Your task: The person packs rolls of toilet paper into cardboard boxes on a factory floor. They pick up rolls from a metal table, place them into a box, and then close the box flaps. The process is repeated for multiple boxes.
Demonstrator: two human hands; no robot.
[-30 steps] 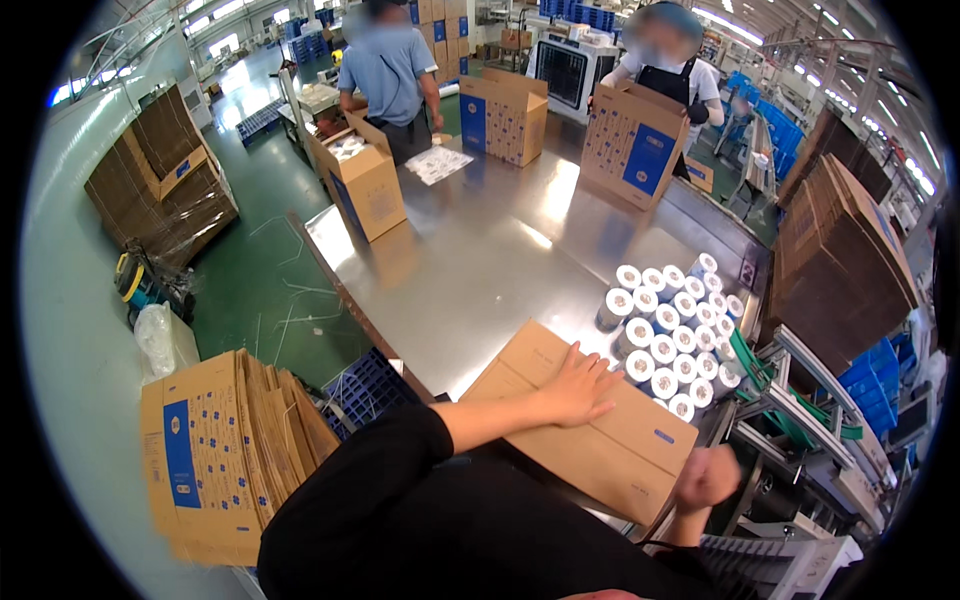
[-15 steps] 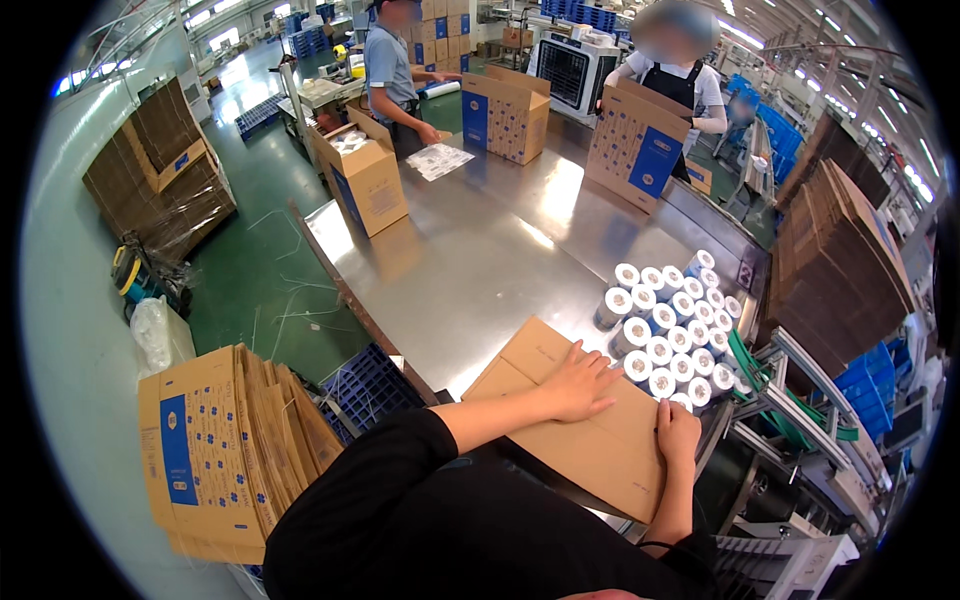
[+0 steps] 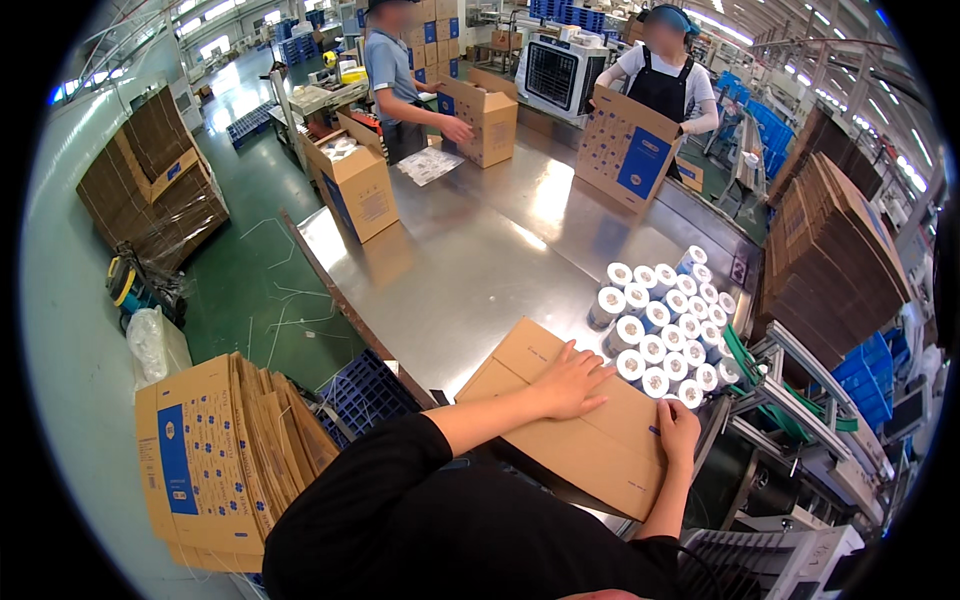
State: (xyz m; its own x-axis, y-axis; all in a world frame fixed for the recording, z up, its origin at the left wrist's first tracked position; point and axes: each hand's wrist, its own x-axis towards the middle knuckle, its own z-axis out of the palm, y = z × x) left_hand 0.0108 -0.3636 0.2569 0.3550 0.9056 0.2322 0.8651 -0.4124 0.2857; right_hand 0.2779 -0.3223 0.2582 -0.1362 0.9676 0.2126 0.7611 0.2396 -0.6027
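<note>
A: Item one?

B: Carton, brown cardboard, creased across its upper face. Location: near edge of the metal table, right in front of the wearer. Whether it lies fully flat or has depth, I can't settle from here.

A: Handling?

B: My estimate: light for its size, stiff across the panels, giving at the creases. Dry board, so not very slippery; corners likely to crush before anything tears. Best hold: opposite edges, or one palm flat on the broad face with fingers at an edge.

A: Hands?

B: Left hand: palm down on the upper face, fingers spread, clasping nothing. Right hand: at the right edge, fingers bent; whether they pinch the board, I can't tell.

A: Adjoining stock?

B: White-topped rolls, one cluster, upright, just beyond the right hand. Left of the wearer, off the table: stack of folded cartons, blue-panelled.

A: Far side?

B: Filled carton, flaps up, white contents. Printed sheet, beside it. Co-worker in blue, one hand over the table; co-worker in a dark apron, behind a standing carton.
</note>
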